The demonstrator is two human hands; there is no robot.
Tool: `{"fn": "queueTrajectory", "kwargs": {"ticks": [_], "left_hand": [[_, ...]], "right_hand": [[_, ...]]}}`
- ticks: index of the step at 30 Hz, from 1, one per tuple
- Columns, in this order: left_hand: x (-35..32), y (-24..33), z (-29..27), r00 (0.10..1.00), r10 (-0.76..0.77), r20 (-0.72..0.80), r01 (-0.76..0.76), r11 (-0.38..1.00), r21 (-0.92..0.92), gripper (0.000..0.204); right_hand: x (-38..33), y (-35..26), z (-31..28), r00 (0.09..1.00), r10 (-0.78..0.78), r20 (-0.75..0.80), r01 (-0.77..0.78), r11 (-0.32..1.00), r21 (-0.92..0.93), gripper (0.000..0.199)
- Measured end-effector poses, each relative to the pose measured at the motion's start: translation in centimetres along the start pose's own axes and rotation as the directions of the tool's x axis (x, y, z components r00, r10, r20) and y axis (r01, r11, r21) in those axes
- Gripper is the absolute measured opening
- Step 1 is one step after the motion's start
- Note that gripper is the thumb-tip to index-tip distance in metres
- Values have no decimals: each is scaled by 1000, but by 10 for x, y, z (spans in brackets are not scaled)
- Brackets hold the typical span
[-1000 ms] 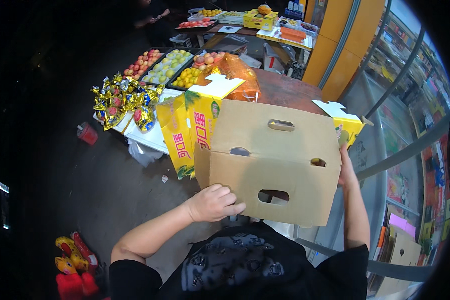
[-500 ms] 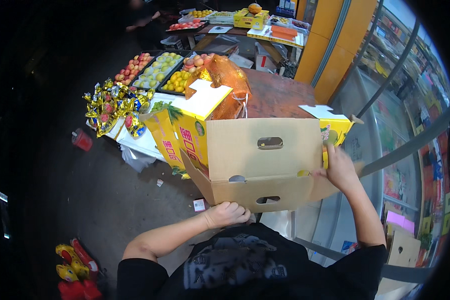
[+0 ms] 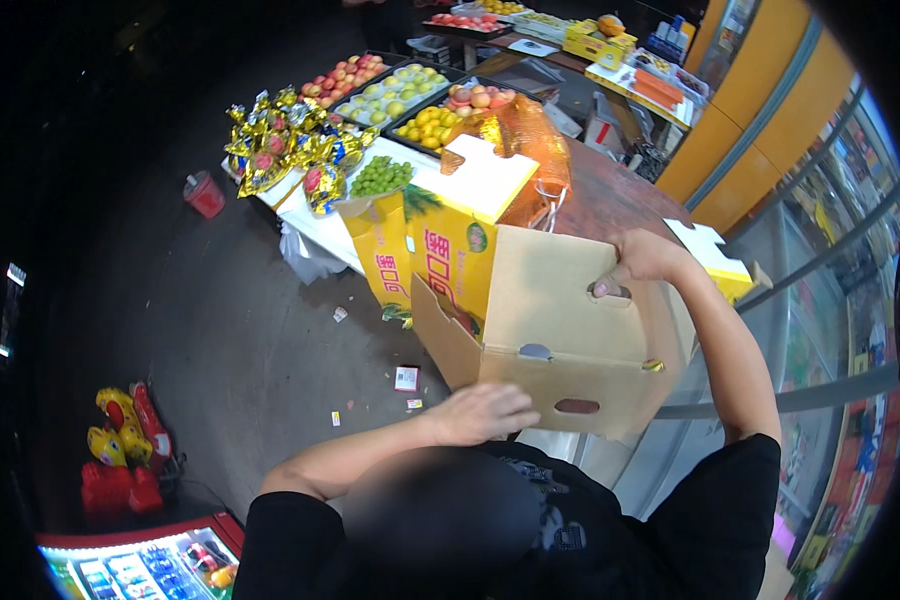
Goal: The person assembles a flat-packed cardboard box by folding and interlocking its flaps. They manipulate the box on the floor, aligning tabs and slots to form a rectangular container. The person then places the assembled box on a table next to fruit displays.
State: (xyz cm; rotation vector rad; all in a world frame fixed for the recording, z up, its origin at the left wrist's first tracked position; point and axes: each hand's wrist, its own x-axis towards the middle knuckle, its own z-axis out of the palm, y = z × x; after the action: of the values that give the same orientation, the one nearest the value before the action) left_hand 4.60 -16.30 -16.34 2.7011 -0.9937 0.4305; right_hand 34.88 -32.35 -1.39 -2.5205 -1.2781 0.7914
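A plain brown cardboard box [image 3: 560, 290] stands partly opened out in front of me, its unprinted side showing. My right hand [image 3: 640, 262] grips its far right panel, thumb in the oval handle hole. At the near left edge my left hand [image 3: 485, 412] is curled against the lower panel, its fingers slightly blurred and their undersides hidden. On the box's left, a brown side flap [image 3: 445, 340] sticks out towards me. Just beyond stands a yellow printed carton [image 3: 452, 245] with a white notched top.
Green grapes [image 3: 381, 176], gold-wrapped bundles [image 3: 270, 150], an orange mesh bag [image 3: 542, 150] and trays of fruit [image 3: 390, 95] cover the table. Another yellow carton [image 3: 715, 262] is at right, by the glass. A red cup [image 3: 204, 195] and a small box [image 3: 407, 378] lie on the floor.
My right hand has moved from the box's right edge up to its handle hole. The box has turned somewhat and my left hand has shifted along its near edge. The view has swung left.
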Motion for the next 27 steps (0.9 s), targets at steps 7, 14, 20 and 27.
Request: {"fn": "queueTrajectory", "kwargs": {"ticks": [7,14,20,27], "left_hand": [[0,-64,-64,710,-596,375,704,616,-354,75],[20,-68,-54,761,-618,198,632,775,-10,43],[17,-102,24,689,-713,-133,725,672,153,38],[22,-74,17,519,-795,-313,852,507,126,59]], "right_hand": [[-10,-16,1,999,-36,39,29,984,174,54],[-7,10,3,996,-78,-37,84,977,196,48],[-14,-10,28,971,-15,-239,2,998,-55,39],[-35,-17,54,916,-49,-399,-21,985,-169,37]]}}
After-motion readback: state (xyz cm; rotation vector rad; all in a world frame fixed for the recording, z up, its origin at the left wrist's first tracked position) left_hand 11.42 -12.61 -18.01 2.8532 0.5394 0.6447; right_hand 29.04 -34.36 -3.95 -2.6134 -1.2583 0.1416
